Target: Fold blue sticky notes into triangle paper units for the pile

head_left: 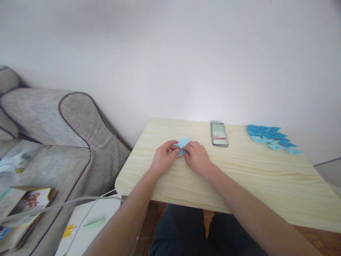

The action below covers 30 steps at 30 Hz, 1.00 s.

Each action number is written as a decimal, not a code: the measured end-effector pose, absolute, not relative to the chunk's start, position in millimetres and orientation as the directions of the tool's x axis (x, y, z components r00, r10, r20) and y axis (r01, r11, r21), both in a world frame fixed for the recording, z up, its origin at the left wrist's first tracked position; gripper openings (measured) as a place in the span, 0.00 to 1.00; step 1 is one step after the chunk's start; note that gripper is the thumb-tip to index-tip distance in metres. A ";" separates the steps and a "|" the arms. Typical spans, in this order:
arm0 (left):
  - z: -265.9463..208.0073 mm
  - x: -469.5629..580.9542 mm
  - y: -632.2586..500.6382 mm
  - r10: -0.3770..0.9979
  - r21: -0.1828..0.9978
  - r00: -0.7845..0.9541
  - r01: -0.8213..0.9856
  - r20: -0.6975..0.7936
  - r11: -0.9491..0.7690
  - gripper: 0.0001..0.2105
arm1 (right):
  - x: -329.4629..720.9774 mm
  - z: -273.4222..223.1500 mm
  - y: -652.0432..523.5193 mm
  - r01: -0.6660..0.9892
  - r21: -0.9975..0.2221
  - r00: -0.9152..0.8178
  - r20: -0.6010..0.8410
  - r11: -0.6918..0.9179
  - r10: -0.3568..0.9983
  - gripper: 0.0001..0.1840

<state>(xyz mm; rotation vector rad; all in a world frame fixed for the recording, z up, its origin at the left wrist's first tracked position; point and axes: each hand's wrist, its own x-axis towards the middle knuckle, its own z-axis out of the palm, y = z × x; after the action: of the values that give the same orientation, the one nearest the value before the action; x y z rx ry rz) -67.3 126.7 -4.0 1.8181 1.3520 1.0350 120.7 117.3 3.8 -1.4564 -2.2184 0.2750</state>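
Note:
A small light-blue piece of folded paper (183, 142) is between my two hands, just above or on the wooden table. My left hand (165, 156) pinches its left edge between thumb and fingers. From the other side, my right hand (197, 156) grips the right part, with the fingers curled over it. A thin orange-red edge (181, 156) shows beneath the paper; what it belongs to is unclear. Several folded blue paper pieces (268, 133), dark and light, lie in overlapping rows toward the table's far right.
A phone (220, 134) with a blurred-out screen lies near the back of the table (239, 177). At the left stands a grey sofa (77, 124), with an open box (26, 209) of items on its seat. A white surface (90, 227) with a cable sits below the table's left side.

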 end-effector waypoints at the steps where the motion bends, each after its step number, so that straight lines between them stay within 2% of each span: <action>1: -4.8 -68.6 128.1 0.962 0.869 0.179 0.419 0.204 -0.262 0.16 | 119.8 4.9 119.7 0.806 -0.419 -0.333 0.263 0.418 0.905 0.12; 3: -7.0 -70.8 132.1 0.963 0.899 0.194 0.361 0.185 -0.246 0.13 | 119.9 6.7 125.2 0.795 -0.442 -0.338 0.246 0.416 0.908 0.12; 9: -14.5 -72.9 143.9 0.973 0.924 0.170 0.320 0.159 -0.207 0.08 | 123.7 9.1 140.8 0.758 -0.535 -0.332 0.174 0.372 0.927 0.27; 13: -15.9 -72.5 144.1 0.973 0.930 0.174 0.309 0.153 -0.201 0.08 | 123.8 9.7 146.5 0.739 -0.582 -0.324 0.136 0.340 0.936 0.32; 30: -17.4 -71.6 141.5 0.976 0.923 0.145 0.327 0.162 -0.202 0.07 | 122.6 5.9 147.1 0.699 -0.648 -0.293 0.124 0.300 0.948 0.24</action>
<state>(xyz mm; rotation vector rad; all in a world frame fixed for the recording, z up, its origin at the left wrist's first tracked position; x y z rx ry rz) -71.6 141.5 -17.4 1.6584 1.2740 1.0717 122.6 147.1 5.9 -1.4626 -2.0808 0.6673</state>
